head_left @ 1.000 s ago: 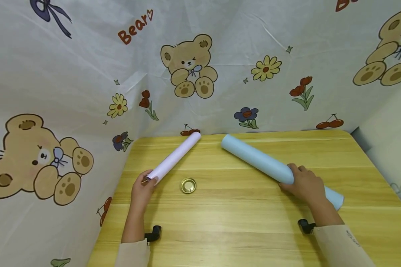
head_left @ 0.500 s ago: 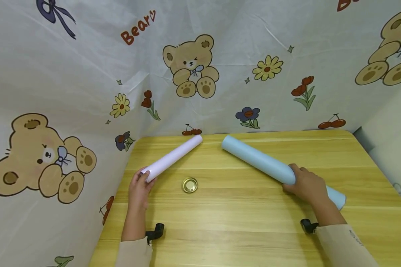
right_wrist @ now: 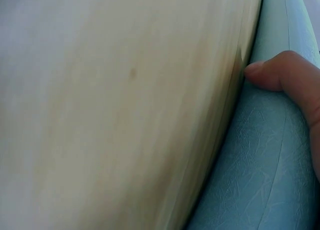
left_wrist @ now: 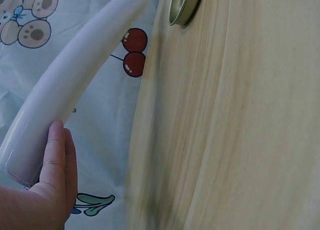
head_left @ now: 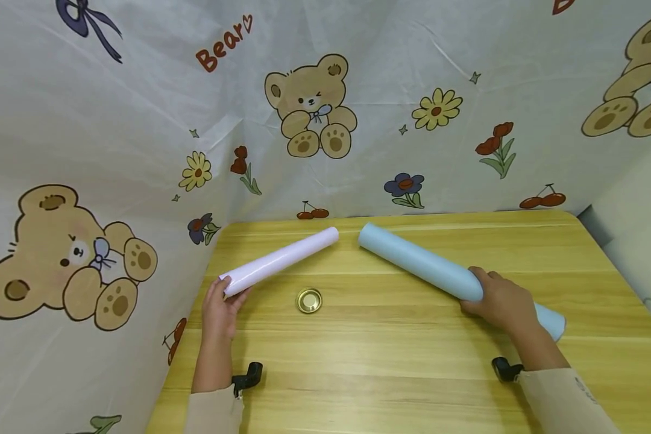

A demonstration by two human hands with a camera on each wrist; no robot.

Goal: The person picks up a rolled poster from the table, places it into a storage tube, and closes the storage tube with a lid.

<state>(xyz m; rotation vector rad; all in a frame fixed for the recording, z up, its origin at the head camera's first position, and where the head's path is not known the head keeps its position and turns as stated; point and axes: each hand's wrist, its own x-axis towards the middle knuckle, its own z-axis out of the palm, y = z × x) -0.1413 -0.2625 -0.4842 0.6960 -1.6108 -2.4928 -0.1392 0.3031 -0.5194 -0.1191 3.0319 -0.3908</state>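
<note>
A slim pale lilac roll (head_left: 279,260) slants from the left side of the table toward the back. My left hand (head_left: 220,306) holds it by its near end, with fingers (left_wrist: 56,152) along its side in the left wrist view. To the right, a thicker light blue roll (head_left: 420,260) lies diagonally, its far end pointing to the back middle. My right hand (head_left: 501,301) grips it from above, nearer its right end. In the right wrist view the thumb (right_wrist: 272,72) lies across the blue roll's textured surface. The palm hides part of that roll.
A small round gold-coloured dish (head_left: 309,300) sits on the wooden table (head_left: 369,361), right of my left hand. A bear-print cloth (head_left: 358,120) hangs along the back and left edges. Black wrist-worn pieces (head_left: 248,376) stick out at both cuffs.
My left hand has shifted slightly left, and the lilac roll has turned to lie flatter across the view, its far end moving right and nearer. The right hand and blue roll stay nearly in place.
</note>
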